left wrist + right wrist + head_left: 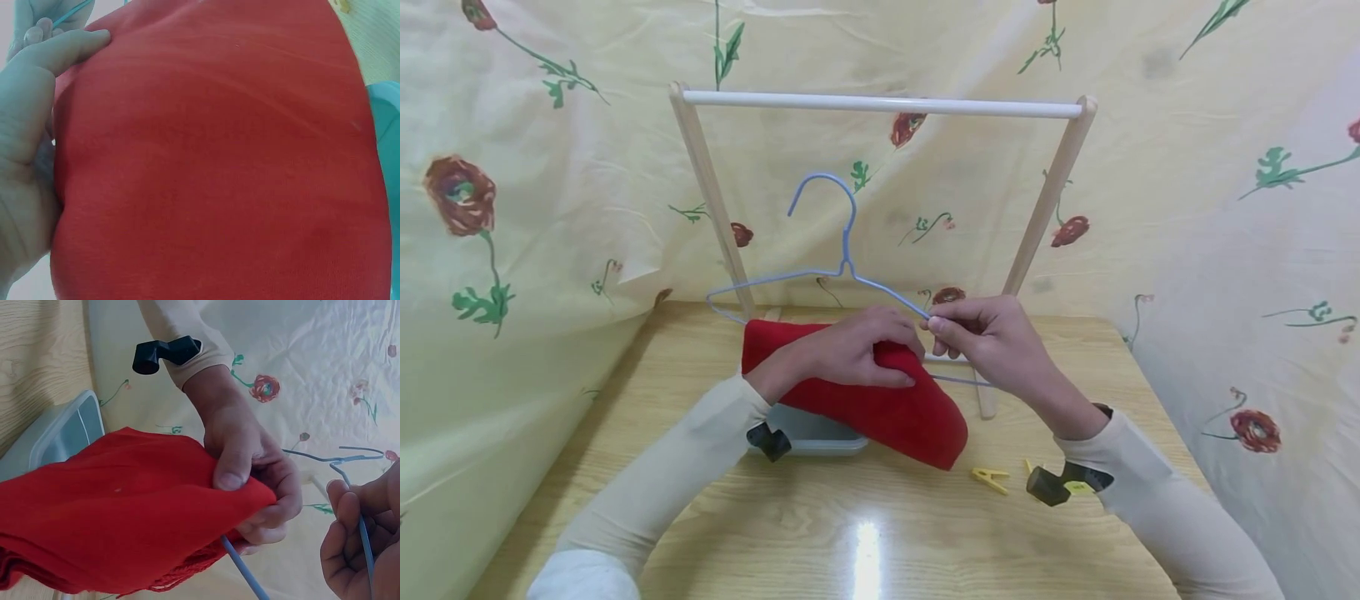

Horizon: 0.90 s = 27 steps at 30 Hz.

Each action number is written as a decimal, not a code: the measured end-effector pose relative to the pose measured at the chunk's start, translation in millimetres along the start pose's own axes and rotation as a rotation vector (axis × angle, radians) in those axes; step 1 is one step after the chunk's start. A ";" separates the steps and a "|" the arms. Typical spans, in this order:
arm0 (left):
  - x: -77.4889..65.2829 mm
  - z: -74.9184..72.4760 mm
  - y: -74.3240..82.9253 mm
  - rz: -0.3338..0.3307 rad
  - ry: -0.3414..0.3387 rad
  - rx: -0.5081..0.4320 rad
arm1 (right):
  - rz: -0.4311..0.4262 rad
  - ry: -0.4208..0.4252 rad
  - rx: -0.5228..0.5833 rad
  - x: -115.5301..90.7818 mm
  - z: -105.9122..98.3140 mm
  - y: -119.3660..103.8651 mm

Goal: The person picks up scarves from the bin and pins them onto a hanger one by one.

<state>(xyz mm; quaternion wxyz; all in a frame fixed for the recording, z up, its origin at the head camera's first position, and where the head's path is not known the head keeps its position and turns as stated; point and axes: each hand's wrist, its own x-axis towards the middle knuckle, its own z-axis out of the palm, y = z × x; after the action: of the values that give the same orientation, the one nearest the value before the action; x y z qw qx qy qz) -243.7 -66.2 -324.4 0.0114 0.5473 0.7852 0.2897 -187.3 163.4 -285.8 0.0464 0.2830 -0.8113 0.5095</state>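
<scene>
My left hand grips a folded red scarf, its thumb on top and the fingers underneath, as the right wrist view shows. A fringe hangs along one edge of the cloth. Between thumb and fingers, my right hand pinches the right sloping arm of a blue wire hanger. The hanger stands upright, hook at the top. Its lower bar runs in under the scarf; how the cloth lies about it there is hidden. In the left wrist view the scarf covers most of the picture.
Behind the hands stands a rack with wooden legs and a white top bar. A grey-blue bin sits partly beneath the scarf. Yellow clothespins lie on the wooden table at right. Flowered cloth surrounds the table.
</scene>
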 end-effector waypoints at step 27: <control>-23.0 10.0 -6.0 0.201 0.585 0.207 | 0.083 -0.018 -0.018 -1.8 0.6 2.9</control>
<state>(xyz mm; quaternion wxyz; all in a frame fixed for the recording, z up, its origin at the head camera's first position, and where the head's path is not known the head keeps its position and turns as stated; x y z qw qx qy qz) -236.3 -83.1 -342.4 -0.2991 0.5137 0.7225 0.3529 -187.1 164.5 -289.1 0.0206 0.2530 -0.8272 0.5012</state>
